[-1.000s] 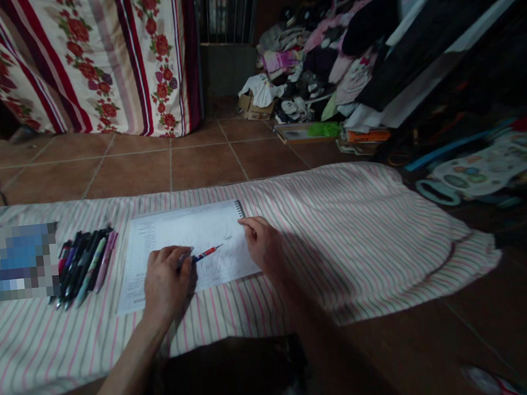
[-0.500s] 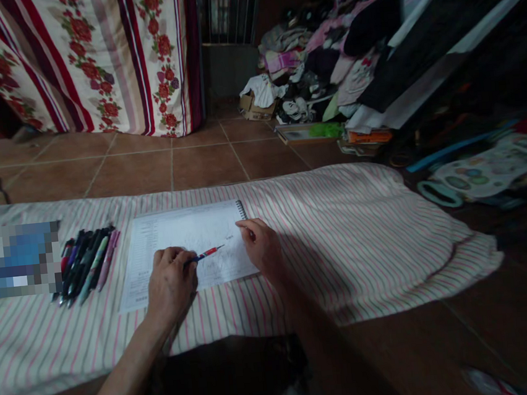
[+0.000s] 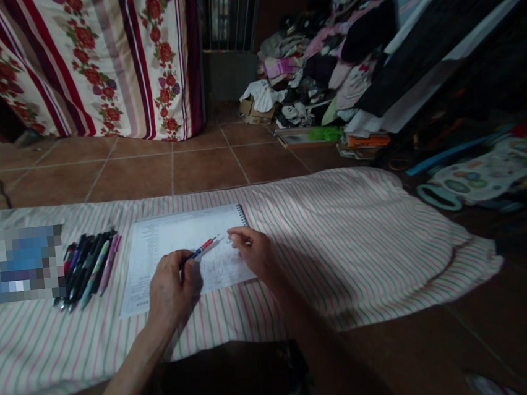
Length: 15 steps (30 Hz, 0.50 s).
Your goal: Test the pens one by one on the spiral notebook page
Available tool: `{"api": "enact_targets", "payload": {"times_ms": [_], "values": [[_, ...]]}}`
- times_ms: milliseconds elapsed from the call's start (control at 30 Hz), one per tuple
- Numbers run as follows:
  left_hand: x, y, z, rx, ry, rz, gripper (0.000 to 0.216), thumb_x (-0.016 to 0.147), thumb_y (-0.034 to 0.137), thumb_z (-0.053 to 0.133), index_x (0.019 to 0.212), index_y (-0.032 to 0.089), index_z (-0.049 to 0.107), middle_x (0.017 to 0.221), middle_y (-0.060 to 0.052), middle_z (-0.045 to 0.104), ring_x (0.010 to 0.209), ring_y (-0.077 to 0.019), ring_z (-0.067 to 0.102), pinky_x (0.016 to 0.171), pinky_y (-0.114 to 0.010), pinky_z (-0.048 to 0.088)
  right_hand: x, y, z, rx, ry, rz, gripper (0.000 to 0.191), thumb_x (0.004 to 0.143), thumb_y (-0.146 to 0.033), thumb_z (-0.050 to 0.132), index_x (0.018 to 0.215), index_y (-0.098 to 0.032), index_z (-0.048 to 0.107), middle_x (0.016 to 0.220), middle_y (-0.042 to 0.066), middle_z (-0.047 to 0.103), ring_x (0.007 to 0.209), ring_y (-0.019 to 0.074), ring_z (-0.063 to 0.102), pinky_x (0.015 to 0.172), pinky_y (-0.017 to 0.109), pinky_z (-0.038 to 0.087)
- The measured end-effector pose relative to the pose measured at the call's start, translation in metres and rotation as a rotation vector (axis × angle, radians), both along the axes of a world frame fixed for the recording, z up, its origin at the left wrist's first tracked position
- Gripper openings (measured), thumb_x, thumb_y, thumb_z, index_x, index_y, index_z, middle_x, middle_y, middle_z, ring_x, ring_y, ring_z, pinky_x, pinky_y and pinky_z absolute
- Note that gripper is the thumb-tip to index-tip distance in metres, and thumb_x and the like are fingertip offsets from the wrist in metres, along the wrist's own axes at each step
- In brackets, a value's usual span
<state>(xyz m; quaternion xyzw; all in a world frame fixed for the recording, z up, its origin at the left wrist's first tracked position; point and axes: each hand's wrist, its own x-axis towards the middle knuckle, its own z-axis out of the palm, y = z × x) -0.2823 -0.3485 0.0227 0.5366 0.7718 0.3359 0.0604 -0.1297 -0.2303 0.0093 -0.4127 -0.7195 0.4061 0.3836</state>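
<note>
Between the thumb and fingers of my left hand [image 3: 170, 287] is a slim pen [image 3: 202, 248], blue at the rear and red toward the front, its thin tip pointing right. That hand is just above the left part of a spiral-bound notebook [image 3: 182, 224] with faint marks on its white page. Close to the pen's tip is my right hand [image 3: 255, 251], over the right part of the page. Its thumb and forefinger come together in a pinch; whatever may be between them is too small to make out.
A row of several pens [image 3: 90, 267] lies left of the notebook, beside a blurred-out blue item [image 3: 22, 264]. Everything rests on a striped cloth [image 3: 343, 246]. Beyond are tiled floor [image 3: 140, 172], a floral curtain [image 3: 87, 65] and a clothes pile [image 3: 316, 68].
My right hand has moved left, its fingertips closer to the pen's tip. My left hand has lifted slightly and tilted the pen's tip upward. The whole view has shifted a little.
</note>
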Motion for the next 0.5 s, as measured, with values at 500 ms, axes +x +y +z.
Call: {"api": "enact_targets", "payload": {"times_ms": [500], "values": [[0.0070,0.0013,-0.0013,-0.043,-0.007,-0.051,0.028,0.086,0.031,0.036,0.092,0.016,0.058,0.087,-0.008,0.064,0.081,-0.0226,0.059,0.073,-0.036,0.046,-0.0082,-0.0103,0.0094,-0.479,0.218,0.096,0.023,0.069,-0.034,0.062,0.080,-0.015,0.068,0.063,0.001,0.063,0.054,0.0094,0.054,0.044,0.018,0.040]]}}
